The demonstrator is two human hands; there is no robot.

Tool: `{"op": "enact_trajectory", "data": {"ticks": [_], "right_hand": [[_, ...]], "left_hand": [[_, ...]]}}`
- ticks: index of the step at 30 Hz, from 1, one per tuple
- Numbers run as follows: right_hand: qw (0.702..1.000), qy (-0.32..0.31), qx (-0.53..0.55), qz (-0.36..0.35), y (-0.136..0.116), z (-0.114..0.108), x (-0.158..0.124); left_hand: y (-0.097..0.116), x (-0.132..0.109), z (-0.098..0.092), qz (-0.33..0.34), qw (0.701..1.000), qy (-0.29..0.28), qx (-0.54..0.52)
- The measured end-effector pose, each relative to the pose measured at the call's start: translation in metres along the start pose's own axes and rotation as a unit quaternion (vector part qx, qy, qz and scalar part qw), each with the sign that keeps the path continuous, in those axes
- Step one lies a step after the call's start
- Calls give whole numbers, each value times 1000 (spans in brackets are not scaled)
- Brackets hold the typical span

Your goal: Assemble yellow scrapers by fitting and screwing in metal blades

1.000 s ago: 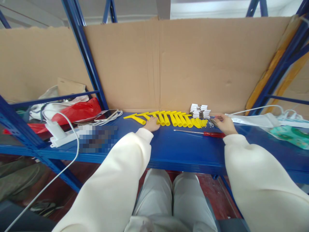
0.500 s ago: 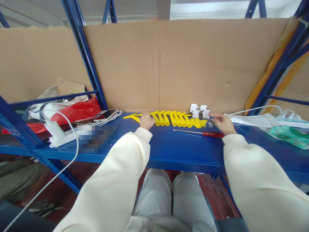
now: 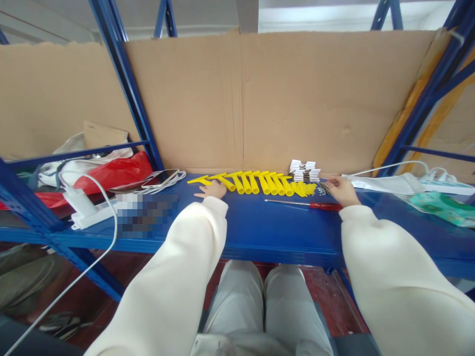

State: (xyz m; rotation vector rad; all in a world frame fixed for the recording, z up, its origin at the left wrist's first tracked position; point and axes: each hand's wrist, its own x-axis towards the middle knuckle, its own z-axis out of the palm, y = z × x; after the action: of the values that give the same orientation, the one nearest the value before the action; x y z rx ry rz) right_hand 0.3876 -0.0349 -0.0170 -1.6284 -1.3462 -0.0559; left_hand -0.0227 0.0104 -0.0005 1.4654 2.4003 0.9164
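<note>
My left hand (image 3: 211, 190) lies low over the shelf with its fingers spread. It is beside the left end of a row of yellow T-shaped plastic parts (image 3: 264, 183) and seems to hold nothing. One yellow piece (image 3: 199, 180) lies just past its fingertips. At the right, my right hand (image 3: 343, 191) has its fingertips drawn together at some small dark metal pieces (image 3: 324, 187); what is pinched is too small to make out. Small flat yellow pieces (image 3: 303, 189) and stacked white pieces (image 3: 304, 171) lie left of it. A red-handled screwdriver (image 3: 322, 205) rests in front.
Cardboard (image 3: 297, 99) stands along the back of the blue shelf (image 3: 274, 232). On the left are a white power strip (image 3: 92, 213), a phone with a coiled cable (image 3: 163, 181) and a red bag (image 3: 115, 173). A green packet (image 3: 443, 207) lies far right.
My left hand has shifted left along the yellow row and its fingers have spread, uncovering a yellow part. My right hand stays by the small metal pieces.
</note>
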Motion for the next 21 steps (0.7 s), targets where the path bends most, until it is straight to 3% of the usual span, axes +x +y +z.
{"op": "enact_trajectory", "data": {"ticks": [4, 11, 18, 21], "right_hand": [[1000, 7, 13, -9, 3, 2, 0], [999, 23, 27, -32, 12, 5, 3], [1000, 10, 8, -15, 9, 4, 3], [1000, 17, 10, -18, 10, 4, 3]], "left_hand": [[-7, 6, 5, 28, 999, -2, -32], [-12, 21, 15, 0, 978, 81, -192], [-9, 30, 1, -34, 931, 60, -358], [-5, 35, -4, 18, 901, 40, -431]]}}
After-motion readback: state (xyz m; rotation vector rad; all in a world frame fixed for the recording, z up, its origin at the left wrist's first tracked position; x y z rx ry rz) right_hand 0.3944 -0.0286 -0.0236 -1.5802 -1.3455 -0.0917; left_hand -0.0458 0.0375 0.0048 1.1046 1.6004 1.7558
